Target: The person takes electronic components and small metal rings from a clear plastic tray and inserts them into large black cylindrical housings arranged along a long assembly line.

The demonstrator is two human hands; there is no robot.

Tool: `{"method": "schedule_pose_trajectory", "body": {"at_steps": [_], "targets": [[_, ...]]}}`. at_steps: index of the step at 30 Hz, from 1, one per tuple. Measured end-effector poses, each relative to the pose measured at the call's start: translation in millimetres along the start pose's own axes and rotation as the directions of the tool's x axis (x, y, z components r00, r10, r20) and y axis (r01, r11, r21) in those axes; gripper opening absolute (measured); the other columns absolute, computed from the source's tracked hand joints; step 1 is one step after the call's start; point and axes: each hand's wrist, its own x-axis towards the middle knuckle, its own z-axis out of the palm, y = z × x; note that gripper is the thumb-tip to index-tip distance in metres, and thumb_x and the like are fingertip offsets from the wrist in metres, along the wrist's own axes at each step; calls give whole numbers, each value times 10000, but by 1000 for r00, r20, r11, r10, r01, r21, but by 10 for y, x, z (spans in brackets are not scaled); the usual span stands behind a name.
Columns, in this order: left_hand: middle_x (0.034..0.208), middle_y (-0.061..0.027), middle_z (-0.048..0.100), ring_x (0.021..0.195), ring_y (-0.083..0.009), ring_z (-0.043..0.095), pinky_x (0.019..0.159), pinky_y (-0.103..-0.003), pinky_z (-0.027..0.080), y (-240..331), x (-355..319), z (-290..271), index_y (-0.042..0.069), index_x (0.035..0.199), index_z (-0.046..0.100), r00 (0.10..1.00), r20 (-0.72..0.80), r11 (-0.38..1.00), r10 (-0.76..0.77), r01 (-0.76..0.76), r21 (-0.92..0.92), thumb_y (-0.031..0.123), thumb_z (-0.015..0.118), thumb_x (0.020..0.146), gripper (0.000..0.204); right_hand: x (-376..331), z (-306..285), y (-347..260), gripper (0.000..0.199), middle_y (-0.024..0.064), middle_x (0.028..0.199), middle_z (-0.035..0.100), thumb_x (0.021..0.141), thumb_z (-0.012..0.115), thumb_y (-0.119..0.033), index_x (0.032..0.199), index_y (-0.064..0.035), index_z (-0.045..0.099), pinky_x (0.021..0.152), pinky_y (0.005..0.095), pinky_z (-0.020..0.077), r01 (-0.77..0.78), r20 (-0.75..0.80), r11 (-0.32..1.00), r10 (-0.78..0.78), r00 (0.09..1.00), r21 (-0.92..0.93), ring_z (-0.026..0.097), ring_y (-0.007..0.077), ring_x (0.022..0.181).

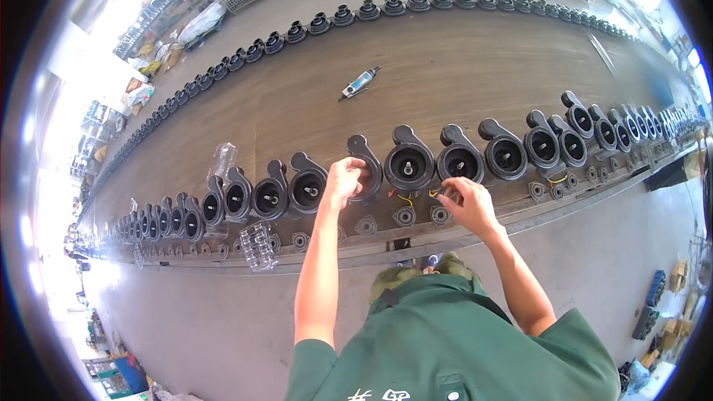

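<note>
The person's left hand [347,180] is resting over the left side of a black housing [373,167], its fingers bent inward toward the round face; one cannot tell whether they are gripping any part of it. The right hand [469,204] is holding its thumb and fingers curled close together, with only a little room between the tips. A yellow wire [434,194] is showing right by these fingertips, between nine and ten o'clock from that hand, but one cannot tell whether they are pinching it.

At twelve o'clock from the right hand, an open housing [459,154] is standing with its cavity facing the person. Between the two hands, a middle housing [410,169] is standing likewise, a metal shaft showing at its centre and a second wire [406,198] hanging at its six o'clock. Below that wire, a grey disc [404,217] is lying near the edge of the worktable [297,96].

At twelve o'clock from the left hand, a blue and silver tool [359,84] is lying well apart. A clear tray [258,246] is sitting at eight o'clock from the same hand. Farther off, a row of housings [319,24] is curving from ten to two o'clock.
</note>
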Motion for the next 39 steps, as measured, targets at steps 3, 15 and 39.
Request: {"method": "schedule_pose_trajectory", "body": {"at_steps": [3, 15, 39], "targets": [[907, -94, 710, 488, -101, 581, 396, -242, 397, -39, -74, -41, -10, 1132, 651, 984, -167, 993, 65, -48, 107, -22, 610, 895, 241, -247, 0, -55, 253, 66, 820, 687, 819, 770, -158, 1018, -24, 690, 608, 313, 507, -24, 1, 1000, 24, 1000, 19, 622, 184, 613], [839, -30, 701, 612, -67, 598, 486, -237, 473, -756, -1705, -664, 22, 1027, 670, 843, -478, 942, 248, -326, -86, 95, 642, 970, 97, -856, 1516, -755, 240, 91, 903, 692, 841, 751, -214, 1015, -69, 672, 698, 410, 557, 211, 442, 973, -229, 867, 90, 688, 311, 811], [875, -103, 734, 641, -175, 650, 597, -308, 528, -6611, -6815, -6269, -23, 1119, 655, 11, -754, 723, -657, -277, -633, 189, 653, 930, 284, -1710, 8385, -2465, 359, 180, 895, 745, 799, 697, -362, 964, -50, 759, 765, 442, 568, 260, 838, 819, 408, 362, -512, 720, 344, 857]]}}
